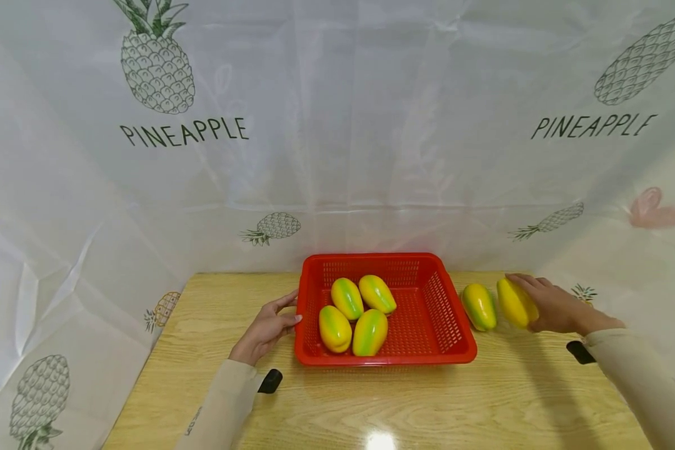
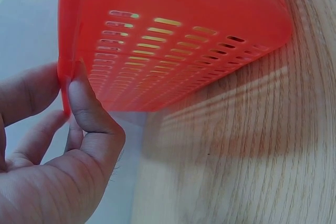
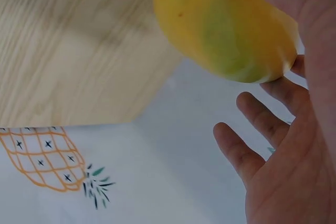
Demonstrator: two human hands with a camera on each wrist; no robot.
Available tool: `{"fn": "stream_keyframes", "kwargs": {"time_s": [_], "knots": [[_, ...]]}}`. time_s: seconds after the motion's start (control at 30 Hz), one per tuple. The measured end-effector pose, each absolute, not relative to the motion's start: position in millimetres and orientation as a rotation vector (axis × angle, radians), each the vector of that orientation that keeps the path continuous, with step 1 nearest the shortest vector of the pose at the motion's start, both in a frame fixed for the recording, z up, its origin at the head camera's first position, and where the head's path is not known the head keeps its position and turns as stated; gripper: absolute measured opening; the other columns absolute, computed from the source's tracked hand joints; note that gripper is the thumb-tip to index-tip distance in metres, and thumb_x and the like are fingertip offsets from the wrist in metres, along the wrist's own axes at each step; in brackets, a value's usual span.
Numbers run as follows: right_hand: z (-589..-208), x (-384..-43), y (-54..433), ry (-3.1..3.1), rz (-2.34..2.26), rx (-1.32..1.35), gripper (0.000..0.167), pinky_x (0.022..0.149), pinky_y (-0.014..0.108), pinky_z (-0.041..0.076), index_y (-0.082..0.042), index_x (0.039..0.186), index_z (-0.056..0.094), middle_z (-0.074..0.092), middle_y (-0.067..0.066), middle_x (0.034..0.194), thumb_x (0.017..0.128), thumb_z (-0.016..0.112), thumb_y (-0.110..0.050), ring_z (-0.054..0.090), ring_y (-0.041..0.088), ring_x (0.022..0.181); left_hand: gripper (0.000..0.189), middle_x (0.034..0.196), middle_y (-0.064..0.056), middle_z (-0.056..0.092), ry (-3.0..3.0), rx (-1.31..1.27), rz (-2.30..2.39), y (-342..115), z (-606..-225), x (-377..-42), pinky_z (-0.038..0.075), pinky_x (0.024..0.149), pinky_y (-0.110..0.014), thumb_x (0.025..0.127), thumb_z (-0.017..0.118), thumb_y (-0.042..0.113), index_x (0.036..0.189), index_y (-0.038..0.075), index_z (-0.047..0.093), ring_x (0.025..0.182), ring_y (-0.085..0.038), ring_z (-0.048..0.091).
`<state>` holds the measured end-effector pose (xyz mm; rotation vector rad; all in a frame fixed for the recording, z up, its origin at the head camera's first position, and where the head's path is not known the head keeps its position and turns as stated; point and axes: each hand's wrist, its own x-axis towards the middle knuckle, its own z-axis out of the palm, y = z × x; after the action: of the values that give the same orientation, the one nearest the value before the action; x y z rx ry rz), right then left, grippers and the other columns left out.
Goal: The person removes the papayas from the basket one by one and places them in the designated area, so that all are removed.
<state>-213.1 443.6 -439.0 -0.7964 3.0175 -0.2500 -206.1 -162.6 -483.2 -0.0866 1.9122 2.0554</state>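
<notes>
A red plastic basket (image 1: pixel 422 359) with slotted walls stands on the wooden table, and several yellow-green papayas (image 1: pixel 370 332) lie in its left half. My left hand (image 1: pixel 267 328) pinches the basket's left rim (image 2: pixel 67 72) between thumb and fingers. To the right of the basket, my right hand (image 1: pixel 554 304) grips another papaya (image 1: pixel 515 304). In the right wrist view this papaya (image 3: pixel 226 30) sits between thumb and fingers, with two fingers spread off it. One more papaya (image 1: pixel 479 307) lies on the table between the basket and my right hand.
The light wooden table (image 1: pixel 427 406) ends at the back against a white sheet (image 1: pixel 371 125) printed with pineapples, which also hangs at both sides. A black wrist strap part (image 1: pixel 270 381) shows beside the left sleeve, another (image 1: pixel 580 352) beside the right.
</notes>
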Motion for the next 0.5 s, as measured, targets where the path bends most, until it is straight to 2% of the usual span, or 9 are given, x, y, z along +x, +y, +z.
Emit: {"fn": "stream_keyframes", "kwargs": {"time_s": [0.33,0.5], "knots": [[-458,-220,448,2.999,-0.253,-0.793,0.112,0.093,0.07,0.051,0.009,0.149,0.034,0.045,0.032,0.144,0.059,0.099,-0.005,0.051,0.058,0.12,0.066,0.149,-0.021,0.04,1.909,-0.079,2.048,-163,-482,-207,0.056,0.074,-0.021,0.102,0.059,-0.008,0.163,0.009,0.041,0.085,-0.014,0.06],[-464,-223,448,2.972,-0.252,-0.8,0.112,0.094,0.073,0.049,0.01,0.149,0.033,0.045,0.035,0.144,0.061,0.1,-0.007,0.052,0.061,0.12,0.066,0.149,-0.021,0.04,1.907,-0.089,2.051,-163,-482,-207,0.055,0.073,-0.021,0.102,0.059,-0.008,0.163,0.009,0.041,0.084,-0.014,0.06]]}}
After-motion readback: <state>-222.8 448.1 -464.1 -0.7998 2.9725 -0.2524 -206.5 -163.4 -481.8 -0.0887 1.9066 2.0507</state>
